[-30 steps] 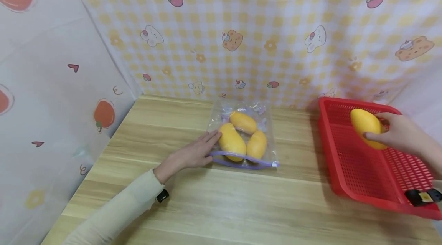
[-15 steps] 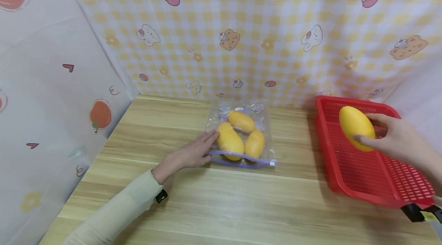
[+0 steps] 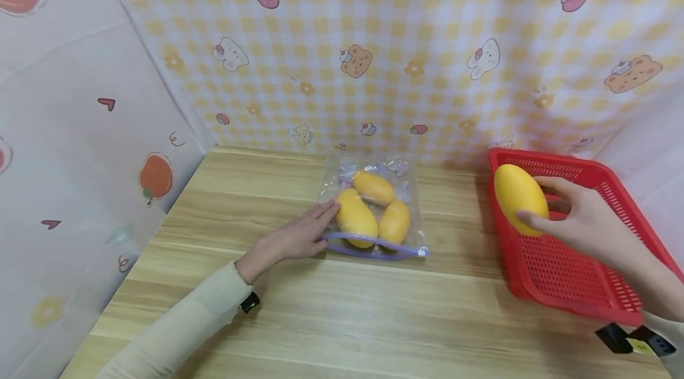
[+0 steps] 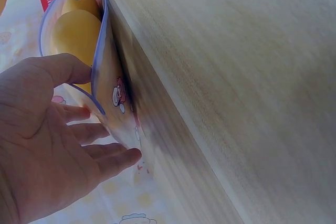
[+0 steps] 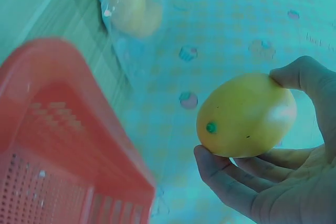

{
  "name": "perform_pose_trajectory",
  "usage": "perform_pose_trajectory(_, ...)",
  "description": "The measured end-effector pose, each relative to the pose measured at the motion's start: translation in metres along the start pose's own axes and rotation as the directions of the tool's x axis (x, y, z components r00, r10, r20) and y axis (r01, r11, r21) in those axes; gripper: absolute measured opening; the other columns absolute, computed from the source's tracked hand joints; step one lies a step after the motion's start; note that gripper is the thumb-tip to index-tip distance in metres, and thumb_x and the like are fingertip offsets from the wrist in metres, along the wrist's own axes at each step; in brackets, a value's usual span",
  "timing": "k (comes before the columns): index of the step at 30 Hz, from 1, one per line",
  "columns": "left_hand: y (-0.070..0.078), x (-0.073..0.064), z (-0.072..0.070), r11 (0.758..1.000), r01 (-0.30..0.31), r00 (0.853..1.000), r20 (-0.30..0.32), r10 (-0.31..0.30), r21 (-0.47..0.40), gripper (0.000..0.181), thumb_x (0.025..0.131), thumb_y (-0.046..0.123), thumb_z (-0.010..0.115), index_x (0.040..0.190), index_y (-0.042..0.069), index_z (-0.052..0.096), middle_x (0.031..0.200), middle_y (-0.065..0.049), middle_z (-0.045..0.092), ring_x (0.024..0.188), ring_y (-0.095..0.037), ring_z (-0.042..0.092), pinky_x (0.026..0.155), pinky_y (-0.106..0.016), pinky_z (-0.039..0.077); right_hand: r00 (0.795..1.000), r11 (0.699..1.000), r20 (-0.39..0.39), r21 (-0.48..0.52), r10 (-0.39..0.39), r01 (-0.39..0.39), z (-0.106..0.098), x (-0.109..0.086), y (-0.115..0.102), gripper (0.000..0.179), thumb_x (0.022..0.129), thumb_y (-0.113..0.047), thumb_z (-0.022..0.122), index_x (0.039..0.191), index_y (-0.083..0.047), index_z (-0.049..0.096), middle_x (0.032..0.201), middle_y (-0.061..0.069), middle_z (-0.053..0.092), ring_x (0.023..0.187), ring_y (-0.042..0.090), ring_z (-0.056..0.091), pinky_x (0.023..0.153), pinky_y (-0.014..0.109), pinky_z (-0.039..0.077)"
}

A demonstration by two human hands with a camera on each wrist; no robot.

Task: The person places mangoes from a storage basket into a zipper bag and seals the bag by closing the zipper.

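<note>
My right hand [image 3: 582, 221] grips a yellow mango [image 3: 519, 201] between thumb and fingers, above the left rim of the red basket. In the right wrist view the green stem spot of this mango [image 5: 247, 116] shows. A clear zip bag [image 3: 395, 255] with a purple zip edge and white slider lies on the table, holding three yellow mangoes [image 3: 357, 215]. My left hand [image 3: 294, 237] rests at the bag's left side, fingers extended. In the left wrist view its thumb [image 4: 73, 70] touches the zip edge of the gaping mouth, and the other fingers lie loosely along the outside.
The red plastic basket [image 3: 515, 260] with perforated walls stands on the right of the wooden table [image 3: 320, 319]. A yellow checked cloth [image 3: 299, 70] hangs along the back edge, and a white printed cloth [image 3: 80, 159] hangs on the left.
My right hand has carried the mango leftward, from over the middle of the basket to its left rim. The left hand and the bag stay in place.
</note>
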State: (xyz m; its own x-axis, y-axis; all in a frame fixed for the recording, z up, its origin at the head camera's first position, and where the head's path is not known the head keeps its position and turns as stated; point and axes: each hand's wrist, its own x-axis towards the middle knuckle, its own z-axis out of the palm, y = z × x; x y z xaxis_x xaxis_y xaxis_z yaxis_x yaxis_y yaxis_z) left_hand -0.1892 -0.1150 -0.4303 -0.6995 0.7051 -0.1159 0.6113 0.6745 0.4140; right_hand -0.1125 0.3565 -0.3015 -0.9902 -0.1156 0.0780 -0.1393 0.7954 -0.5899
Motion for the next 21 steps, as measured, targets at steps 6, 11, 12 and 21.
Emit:
perform_pose_trajectory(6,0.000,0.000,0.000,1.000,0.010,1.000,0.007,-0.010,-0.003,0.080,0.099,0.012,0.061,0.161,-0.001,0.013,0.166,-0.023,0.010,0.150,-0.042,0.013,0.120,-0.046,0.014,0.999,0.999,0.025,0.038,-0.033,0.032,0.010,-0.001,-0.014,0.069,0.090,-0.022,0.080,0.144,0.006,0.047,0.129,0.027,0.056,0.105,0.057,0.061,0.063,0.026,0.059)
perform_pose_trajectory(11,0.001,0.001,0.001,1.000,-0.001,1.000,0.012,0.001,-0.001,0.079,0.099,0.013,0.060,0.160,-0.003,0.013,0.165,-0.024,0.011,0.149,-0.043,0.014,0.120,-0.046,0.015,0.997,0.998,0.071,0.061,-0.010,0.005,0.022,0.000,-0.024,0.068,0.092,-0.029,0.077,0.143,0.005,0.047,0.128,0.025,0.058,0.108,0.050,0.063,0.066,0.028,0.059)
perform_pose_trajectory(12,0.001,0.001,0.000,1.000,-0.004,1.000,0.012,0.004,-0.001,0.079,0.099,0.014,0.060,0.160,-0.004,0.013,0.165,-0.025,0.011,0.149,-0.043,0.014,0.121,-0.047,0.015,0.996,0.998,0.084,0.066,-0.006,0.000,0.025,0.000,-0.026,0.069,0.093,-0.030,0.077,0.144,0.005,0.047,0.127,0.025,0.059,0.108,0.049,0.063,0.066,0.028,0.059)
perform_pose_trajectory(21,0.001,0.003,0.000,1.000,0.003,1.000,0.014,-0.003,0.004,0.080,0.099,0.015,0.059,0.160,-0.004,0.012,0.165,-0.024,0.009,0.149,-0.043,0.014,0.121,-0.047,0.014,0.982,0.986,0.187,0.167,-0.037,0.006,0.062,0.006,-0.041,0.066,0.092,-0.030,0.077,0.140,0.006,0.051,0.119,0.020,0.066,0.102,0.034,0.069,0.066,0.032,0.060)
